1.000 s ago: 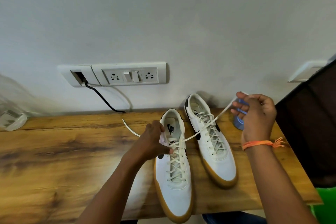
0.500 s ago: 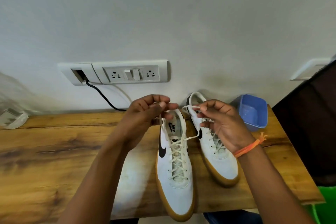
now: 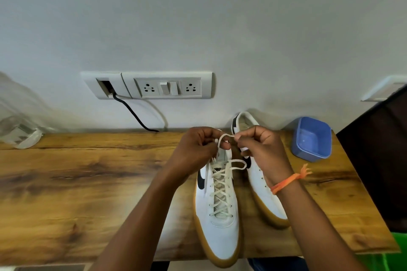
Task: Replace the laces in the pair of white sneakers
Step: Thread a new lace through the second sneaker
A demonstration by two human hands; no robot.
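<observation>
While both hands are working above the collar of the near sneaker (image 3: 217, 215), the lace (image 3: 222, 189) is sitting crossed through every visible eyelet pair, so the step in hand appears to be tying off. The near sneaker is lying toe-first over the front edge of the desk (image 3: 88, 182); the far sneaker (image 3: 262, 189) is lying just beside it toward the right edge, its heel close to the back edge and its lacing hidden behind the right wrist.

The left hand (image 3: 196, 149) is curling its fingers (image 3: 224, 145) round one lace end. The right hand (image 3: 262, 149) is pinching the other end between thumb and forefinger. A small raised loop is arching between the two hands, and a second slack loop is lying across the tongue.

Probable faults from this state:
- The raised loop is collapsing if either pinch is loosening before the knot is drawn down.
- The slack loop on the tongue is getting trapped inside the knot, leaving the top crossing loose.
- An uneven pull is dragging the near sneaker, whose toe is already overhanging the front edge.
- The right forearm is sweeping close to the blue tub (image 3: 311, 138) near the right back corner.
</observation>
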